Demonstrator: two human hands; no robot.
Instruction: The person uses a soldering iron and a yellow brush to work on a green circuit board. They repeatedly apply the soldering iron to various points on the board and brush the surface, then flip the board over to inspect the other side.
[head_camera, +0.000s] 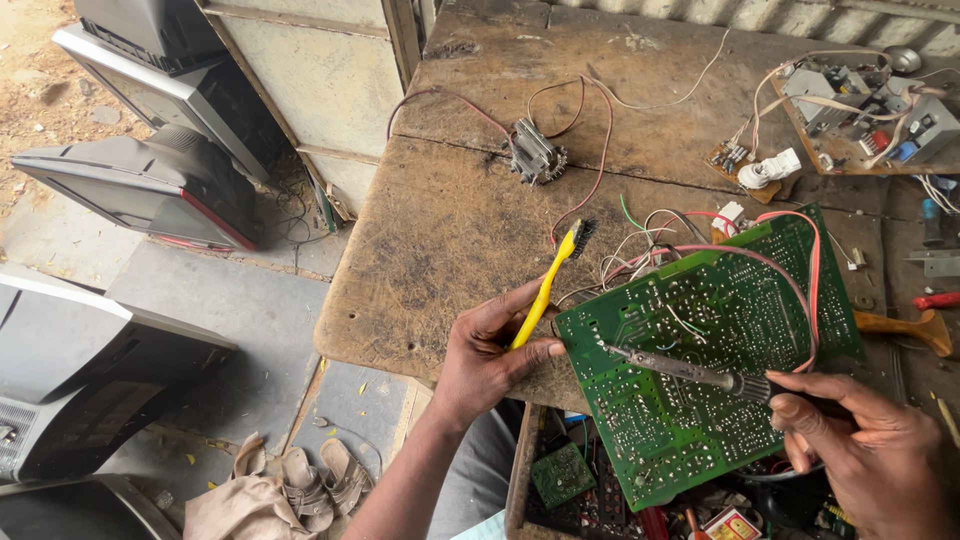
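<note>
The right hand (860, 450) is gripping a soldering iron (685, 368) against the green circuit board (700, 350) overhanging the worktop (440, 230) edge, while the left hand (490, 350) is pinching board and yellow brush (550, 280); slipping could burn fingers.

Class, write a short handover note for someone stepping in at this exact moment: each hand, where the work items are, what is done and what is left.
Left hand: grips a yellow brush and steadies the left edge of the green circuit board.
Right hand: holds a soldering iron, tip on the board's solder side.
The board is tilted up over the wooden bench's front edge, its wires trailing back.
Done: board turned solder side up, iron placed.
Left: the joint under the tip; its state is too small to tell.
</note>
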